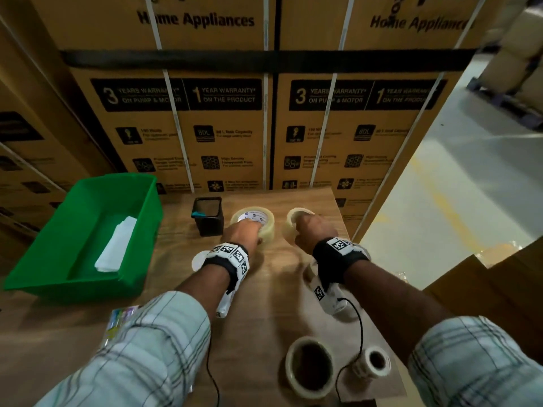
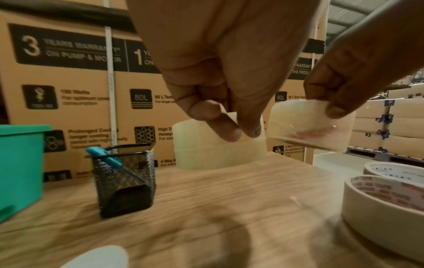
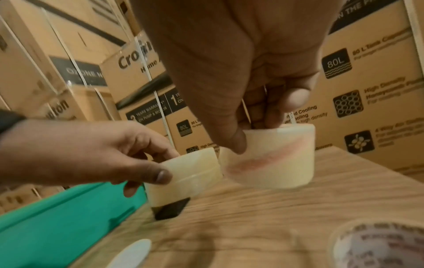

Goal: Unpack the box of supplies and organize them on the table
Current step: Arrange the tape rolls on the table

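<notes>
1. Tape rolls: two clear ones sit at the far middle of the surface [image 1: 264, 304], just beside each other. The left roll [image 1: 253, 221] appears to stand on the wood; the right roll [image 1: 293, 220] is tilted and lifted off it in the wrist views.
2. Left hand [image 1: 245, 232]: reaches forward, palm down, thumb on the roll's outer wall and fingers [image 2: 229, 129] curled over its rim, so the grip pinches the left roll [image 2: 218, 150].
3. Right hand [image 1: 317, 230]: reaches alongside, thumb pressed on the right roll's [image 3: 275, 159] side, fingers hooked into its core; the grip pinches that roll.
4. Both wrists wear black bands with white square-coded tags; plaid sleeves cover the forearms.
5. Near edge: a wider tape roll [image 1: 310, 367] stands beside a small white roll [image 1: 373, 362]. Print inside the wide roll's core is too blurred to read.
6. Left of the clear rolls stands a black mesh cup [image 1: 208, 215] with a blue clip [image 2: 104, 156] on its rim.
7. Further left lies a green bin [image 1: 141, 230] holding folded white paper [image 1: 116, 245].
8. A coloured packet [image 1: 119, 321] shows under the left sleeve.
9. Cartons [image 1: 223, 127] stacked behind read "Home Appliances", "3 YEARS WARRANTY ON PUMP & MOTOR", "1 YEAR WARRANTY ON THE PRODUCT" and "80L".
</notes>
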Tool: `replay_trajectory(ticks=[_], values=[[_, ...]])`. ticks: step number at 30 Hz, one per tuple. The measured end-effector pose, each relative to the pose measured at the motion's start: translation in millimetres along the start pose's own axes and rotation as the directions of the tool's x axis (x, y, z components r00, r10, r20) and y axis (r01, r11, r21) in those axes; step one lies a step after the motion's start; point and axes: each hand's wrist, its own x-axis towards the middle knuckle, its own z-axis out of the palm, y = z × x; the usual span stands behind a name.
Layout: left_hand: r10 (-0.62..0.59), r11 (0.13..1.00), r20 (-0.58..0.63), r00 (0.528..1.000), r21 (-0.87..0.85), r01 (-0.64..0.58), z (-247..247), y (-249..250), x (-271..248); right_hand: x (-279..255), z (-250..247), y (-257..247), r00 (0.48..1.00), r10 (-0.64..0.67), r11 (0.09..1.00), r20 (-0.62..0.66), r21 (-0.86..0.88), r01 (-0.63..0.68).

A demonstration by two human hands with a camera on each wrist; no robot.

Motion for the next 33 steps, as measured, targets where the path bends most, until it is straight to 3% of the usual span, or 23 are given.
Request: replay_trajectory(ticks=[8, 16, 21, 27, 33], values=[[0.018, 1.0, 0.048, 0.999, -0.024, -0.017, 20.3, -4.3, 71.3, 75.9, 12.9, -2.0, 0.999, 0.015, 1.0, 0.029, -0.008, -0.015], [0.079, 0.997, 0.049, 0.996, 0.001, -0.08, 49.7, -6.4, 104.2, 107.7, 35.7, 1.2, 0.995, 0.093, 0.996, 0.048, -0.003, -0.093], [0.063, 0.996, 0.04, 0.997, -0.07, -0.06, 57.0, -5.3, 110.0, 112.8, 45.1, 2.0, 0.993, 0.1, 0.995, 0.063, -0.026, -0.099], [0.105, 0.969, 0.091, 0.99, -0.233, -0.082, 63.7, -19.3, 108.3, 106.1, 50.1, 4.2, 0.985, 0.145, 0.987, 0.089, 0.062, -0.151], [0.139, 0.956, 0.004, 0.99, -0.263, -0.133, 41.0, -15.7, 92.0, 81.8, 32.0, 5.7, 0.99, 0.132, 0.988, -0.044, 0.081, -0.128]])
